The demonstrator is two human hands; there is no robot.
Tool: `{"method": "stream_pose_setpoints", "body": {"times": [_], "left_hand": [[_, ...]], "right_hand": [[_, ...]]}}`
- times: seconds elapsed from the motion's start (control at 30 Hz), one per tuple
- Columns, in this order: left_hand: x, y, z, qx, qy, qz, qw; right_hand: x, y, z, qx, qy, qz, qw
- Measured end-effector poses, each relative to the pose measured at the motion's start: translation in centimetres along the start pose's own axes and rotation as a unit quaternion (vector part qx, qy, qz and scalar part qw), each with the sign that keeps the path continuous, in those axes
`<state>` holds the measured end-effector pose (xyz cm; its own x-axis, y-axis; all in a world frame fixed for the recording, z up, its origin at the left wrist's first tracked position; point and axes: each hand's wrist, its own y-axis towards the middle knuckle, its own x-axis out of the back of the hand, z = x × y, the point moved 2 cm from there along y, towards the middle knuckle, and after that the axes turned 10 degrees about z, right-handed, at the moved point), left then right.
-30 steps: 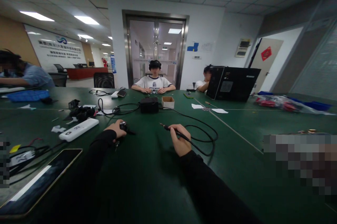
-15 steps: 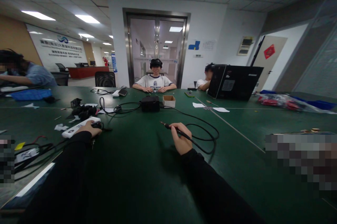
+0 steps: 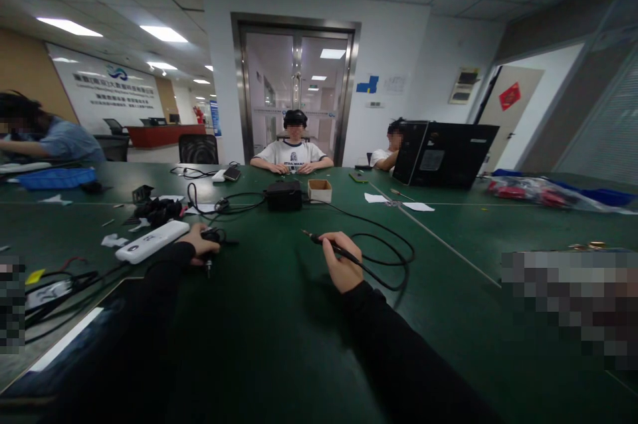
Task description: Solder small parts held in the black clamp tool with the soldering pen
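A thin black soldering-iron-like tool point(image 3: 335, 246) is pinched in my right hand point(image 3: 343, 264), its metal tip pointing up and left above the green table point(image 3: 259, 318). From its rear end a black cable loops to the right. My left hand point(image 3: 200, 243) is closed round a small black object point(image 3: 213, 235) with a short metal part sticking out below; its exact shape is unclear. Just left of that hand lies a long white power strip or case point(image 3: 152, 242). Beyond the hands stand a black box point(image 3: 284, 196) and a small open cardboard box point(image 3: 319, 191).
Black cables and dark parts point(image 3: 162, 211) lie at the left, with a framed panel point(image 3: 64, 351) nearer me. Paper scraps point(image 3: 419, 207), a large black case point(image 3: 448, 157) and plastic bags point(image 3: 528, 190) are at the right. People sit across the table and at far left.
My left hand has moved right, off the white object, with the small black object in it. My right hand and its tool have hardly moved.
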<state>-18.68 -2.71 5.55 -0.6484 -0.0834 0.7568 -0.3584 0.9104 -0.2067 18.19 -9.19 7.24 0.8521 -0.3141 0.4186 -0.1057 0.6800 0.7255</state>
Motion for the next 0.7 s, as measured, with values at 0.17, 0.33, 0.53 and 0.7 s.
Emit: {"method": "stream_pose_setpoints", "body": {"times": [0.17, 0.33, 0.53, 0.7], "left_hand": [[-5.6, -3.7, -6.7, -0.07, 0.022, 0.104, 0.992], [-10.4, -7.5, -11.0, -0.147, -0.012, 0.166, 0.975], [-13.2, -8.3, -12.2, -0.193, -0.083, 0.186, 0.96], [-12.9, -4.3, -11.9, -0.142, -0.094, 0.196, 0.966]], "right_hand": [[0.3, 0.1, 0.2, 0.001, 0.003, -0.015, 1.0], [0.3, 0.2, 0.0, -0.003, 0.007, -0.032, 0.999], [0.1, 0.1, -0.3, -0.003, 0.009, -0.034, 0.999], [0.1, 0.2, -0.6, -0.007, 0.009, -0.043, 0.999]]}}
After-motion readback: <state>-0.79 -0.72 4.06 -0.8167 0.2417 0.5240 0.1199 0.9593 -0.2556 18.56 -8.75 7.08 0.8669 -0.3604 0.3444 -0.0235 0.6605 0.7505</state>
